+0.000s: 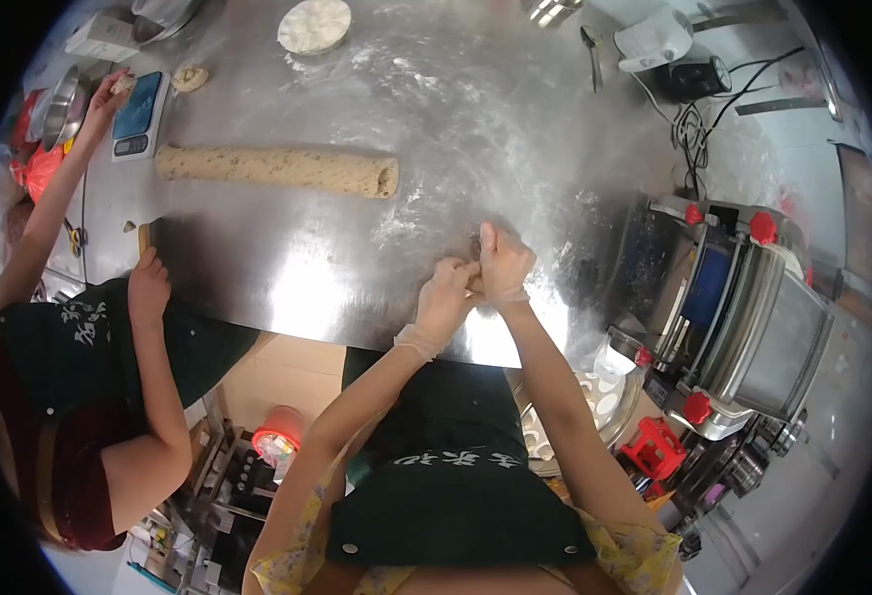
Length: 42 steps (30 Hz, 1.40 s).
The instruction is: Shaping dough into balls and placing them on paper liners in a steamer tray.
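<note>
Both my hands, in clear thin gloves, meet low over the near edge of the steel table. My left hand (444, 297) has its fingers curled around a small piece of dough (474, 283), mostly hidden. Pressed against the same piece, my right hand (505, 263) is closed with its thumb up. Farther left lies a long speckled dough log (277, 171), its cut end toward me. A co-worker on the left holds a bit of dough (124, 85) by a digital scale (138, 117); that person's other hand grips a wooden-handled scraper (144, 238).
Flour dusts the steel table (515, 139). A dough lump (191, 78) sits beside the scale, and a round white-topped piece (315, 26) lies at the back. A spoon (592, 59) rests far right. A roller machine (733, 307) with red knobs stands close on the right.
</note>
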Each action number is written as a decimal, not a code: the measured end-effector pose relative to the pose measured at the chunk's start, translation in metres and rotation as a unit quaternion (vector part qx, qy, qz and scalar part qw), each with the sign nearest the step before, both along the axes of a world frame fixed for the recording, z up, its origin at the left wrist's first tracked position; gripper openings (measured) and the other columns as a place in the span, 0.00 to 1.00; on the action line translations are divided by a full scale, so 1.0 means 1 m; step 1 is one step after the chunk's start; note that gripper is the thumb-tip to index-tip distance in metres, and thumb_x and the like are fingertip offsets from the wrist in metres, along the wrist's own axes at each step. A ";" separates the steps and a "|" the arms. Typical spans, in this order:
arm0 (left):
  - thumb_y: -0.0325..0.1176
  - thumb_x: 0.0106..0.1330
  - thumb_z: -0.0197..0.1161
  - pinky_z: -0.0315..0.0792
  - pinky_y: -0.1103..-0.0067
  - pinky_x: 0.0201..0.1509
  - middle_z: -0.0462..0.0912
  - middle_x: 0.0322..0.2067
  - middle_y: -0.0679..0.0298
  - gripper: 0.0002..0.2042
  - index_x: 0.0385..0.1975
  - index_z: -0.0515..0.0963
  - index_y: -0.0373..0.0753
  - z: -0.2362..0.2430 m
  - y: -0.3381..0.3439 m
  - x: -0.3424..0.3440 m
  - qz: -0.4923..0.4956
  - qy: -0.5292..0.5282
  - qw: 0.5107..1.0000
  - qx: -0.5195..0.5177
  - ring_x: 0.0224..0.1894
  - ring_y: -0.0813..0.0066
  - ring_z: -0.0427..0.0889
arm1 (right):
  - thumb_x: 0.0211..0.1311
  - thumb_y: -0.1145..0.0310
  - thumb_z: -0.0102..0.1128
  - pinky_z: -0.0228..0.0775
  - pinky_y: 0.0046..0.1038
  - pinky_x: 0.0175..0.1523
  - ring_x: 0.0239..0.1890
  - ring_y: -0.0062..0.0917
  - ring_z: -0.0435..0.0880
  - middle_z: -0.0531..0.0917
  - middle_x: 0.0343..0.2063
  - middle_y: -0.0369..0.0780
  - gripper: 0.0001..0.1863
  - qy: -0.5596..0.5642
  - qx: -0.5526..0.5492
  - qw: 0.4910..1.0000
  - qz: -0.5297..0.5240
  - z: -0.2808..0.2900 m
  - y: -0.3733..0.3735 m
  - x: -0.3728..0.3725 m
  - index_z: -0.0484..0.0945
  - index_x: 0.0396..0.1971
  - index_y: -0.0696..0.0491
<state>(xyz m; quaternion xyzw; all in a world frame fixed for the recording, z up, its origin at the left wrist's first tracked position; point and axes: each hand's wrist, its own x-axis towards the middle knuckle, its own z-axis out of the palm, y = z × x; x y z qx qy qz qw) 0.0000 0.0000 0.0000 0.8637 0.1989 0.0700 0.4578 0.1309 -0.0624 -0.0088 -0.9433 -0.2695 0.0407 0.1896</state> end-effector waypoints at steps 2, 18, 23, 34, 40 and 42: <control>0.27 0.53 0.71 0.77 0.71 0.44 0.75 0.42 0.60 0.14 0.41 0.80 0.43 0.009 -0.007 -0.004 0.067 -0.027 0.989 -0.127 0.43 0.62 0.80 | 0.70 0.49 0.52 0.72 0.37 0.25 0.19 0.38 0.80 0.80 0.16 0.43 0.26 0.003 0.042 0.999 0.018 0.004 -0.008 -0.002 0.81 0.18 0.53; 0.24 0.56 0.67 0.78 0.71 0.43 0.79 0.42 0.59 0.15 0.45 0.79 0.37 0.009 -0.011 0.017 0.072 -0.010 0.986 -0.149 0.40 0.60 0.82 | 0.69 0.53 0.55 0.69 0.39 0.25 0.18 0.39 0.78 0.77 0.15 0.44 0.22 -0.057 0.049 0.991 -0.106 0.012 -0.027 -0.012 0.80 0.20 0.53; 0.22 0.54 0.68 0.77 0.72 0.44 0.81 0.41 0.58 0.15 0.43 0.81 0.37 0.012 -0.026 0.020 0.009 -0.050 0.993 -0.107 0.40 0.61 0.83 | 0.67 0.55 0.58 0.71 0.37 0.25 0.18 0.39 0.80 0.80 0.17 0.43 0.18 -0.126 0.073 0.984 -0.104 0.002 -0.049 -0.014 0.80 0.22 0.52; 0.20 0.48 0.70 0.76 0.71 0.50 0.79 0.45 0.57 0.24 0.49 0.78 0.38 0.004 -0.034 0.011 -0.030 -0.085 0.996 -0.019 0.47 0.57 0.80 | 0.66 0.59 0.60 0.73 0.37 0.27 0.20 0.39 0.80 0.81 0.19 0.41 0.14 -0.089 0.096 0.976 -0.175 0.008 -0.055 -0.024 0.78 0.24 0.52; 0.17 0.51 0.68 0.78 0.73 0.50 0.76 0.51 0.56 0.21 0.47 0.79 0.38 0.011 -0.027 0.020 0.024 -0.022 0.984 -0.173 0.48 0.60 0.80 | 0.66 0.59 0.61 0.72 0.38 0.26 0.20 0.37 0.80 0.81 0.19 0.40 0.13 -0.028 0.149 0.962 -0.227 0.011 -0.043 -0.029 0.78 0.24 0.51; 0.17 0.52 0.67 0.78 0.73 0.49 0.75 0.52 0.56 0.21 0.48 0.79 0.38 0.013 -0.015 0.018 0.017 -0.031 0.985 -0.168 0.48 0.61 0.80 | 0.66 0.60 0.61 0.72 0.38 0.26 0.20 0.37 0.80 0.80 0.18 0.40 0.13 0.038 0.226 0.941 -0.248 0.027 -0.024 -0.031 0.77 0.24 0.51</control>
